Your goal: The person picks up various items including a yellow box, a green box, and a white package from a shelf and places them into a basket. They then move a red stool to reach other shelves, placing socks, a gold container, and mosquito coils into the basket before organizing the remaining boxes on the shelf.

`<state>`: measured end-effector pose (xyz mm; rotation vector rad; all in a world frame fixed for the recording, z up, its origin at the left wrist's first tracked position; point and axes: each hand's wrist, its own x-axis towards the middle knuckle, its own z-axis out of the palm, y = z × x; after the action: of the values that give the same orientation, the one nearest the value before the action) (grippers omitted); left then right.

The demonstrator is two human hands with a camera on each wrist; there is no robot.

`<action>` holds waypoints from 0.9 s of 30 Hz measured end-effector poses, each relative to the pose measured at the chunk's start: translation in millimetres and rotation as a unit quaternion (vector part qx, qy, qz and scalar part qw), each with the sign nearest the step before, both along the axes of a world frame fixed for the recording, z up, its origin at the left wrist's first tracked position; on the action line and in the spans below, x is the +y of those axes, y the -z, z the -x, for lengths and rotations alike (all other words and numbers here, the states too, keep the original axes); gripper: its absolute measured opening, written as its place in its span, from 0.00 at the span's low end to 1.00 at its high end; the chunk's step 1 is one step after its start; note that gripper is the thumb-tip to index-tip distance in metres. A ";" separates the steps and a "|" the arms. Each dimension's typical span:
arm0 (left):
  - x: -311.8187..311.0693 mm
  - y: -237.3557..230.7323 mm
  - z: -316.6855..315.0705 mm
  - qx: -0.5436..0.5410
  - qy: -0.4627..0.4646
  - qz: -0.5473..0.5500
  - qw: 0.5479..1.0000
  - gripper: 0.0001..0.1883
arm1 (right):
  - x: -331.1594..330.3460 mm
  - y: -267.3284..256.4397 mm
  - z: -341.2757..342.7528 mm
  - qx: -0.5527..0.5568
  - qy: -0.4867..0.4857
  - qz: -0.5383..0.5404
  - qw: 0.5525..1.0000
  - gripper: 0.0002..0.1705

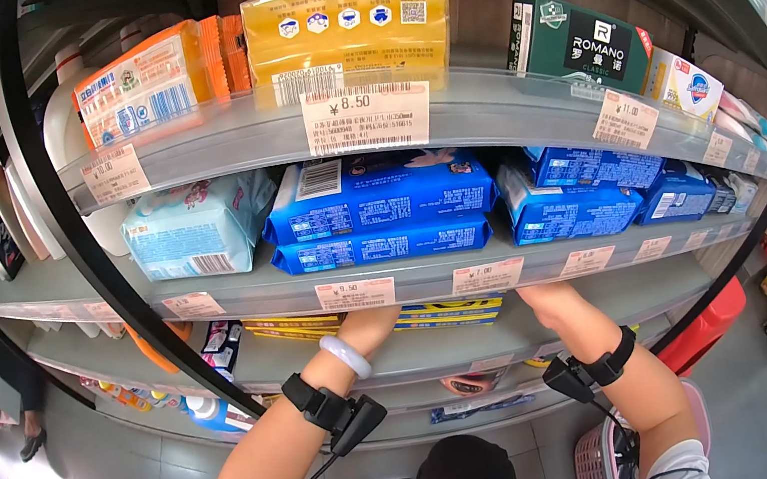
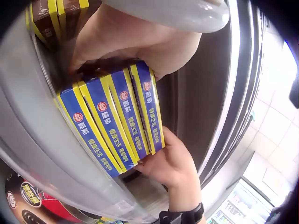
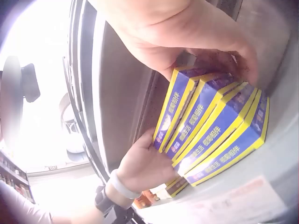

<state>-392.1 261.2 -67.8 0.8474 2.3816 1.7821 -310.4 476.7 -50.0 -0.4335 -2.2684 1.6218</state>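
Observation:
On the lower shelf, a stack of several blue-and-yellow boxes [image 1: 447, 314] lies between my two hands. The left hand [image 1: 370, 328], with a pale bangle at its wrist, grips one end of the stack. At the opposite end, the right hand [image 1: 553, 300] holds the boxes with its thumb and fingers around the corners. Both wrist views show the box edges piled flush, the stack [image 2: 112, 119] close to the shelf's clear front lip. Some fingertips are hidden behind the boxes [image 3: 215, 126].
Brown-and-yellow boxes [image 1: 292, 326] sit left of the stack. Just above, a shelf edge with price tags [image 1: 357, 295] overhangs my hands, carrying blue wipe packs [image 1: 376, 195]. A pink basket [image 1: 593, 463] stands on the floor at right, near a red container [image 1: 708, 327].

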 end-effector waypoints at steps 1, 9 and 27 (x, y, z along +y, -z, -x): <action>-0.2 -3.0 -2.6 -0.010 -0.005 -0.011 1.000 0.15 | 3.3 4.2 1.0 0.008 -0.011 0.015 1.000 0.27; 1.4 -10.5 -8.3 -0.151 0.045 -0.052 0.986 0.23 | 6.8 8.0 2.7 -0.022 -0.041 0.126 0.991 0.20; -174.3 44.1 -107.2 -0.264 0.012 -0.113 0.958 0.19 | -137.5 72.8 -82.1 -0.070 -0.372 -0.099 0.920 0.15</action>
<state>-284.9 87.0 -111.9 0.3407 1.8494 1.9835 -228.3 339.2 -122.8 0.4431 -2.8790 1.6606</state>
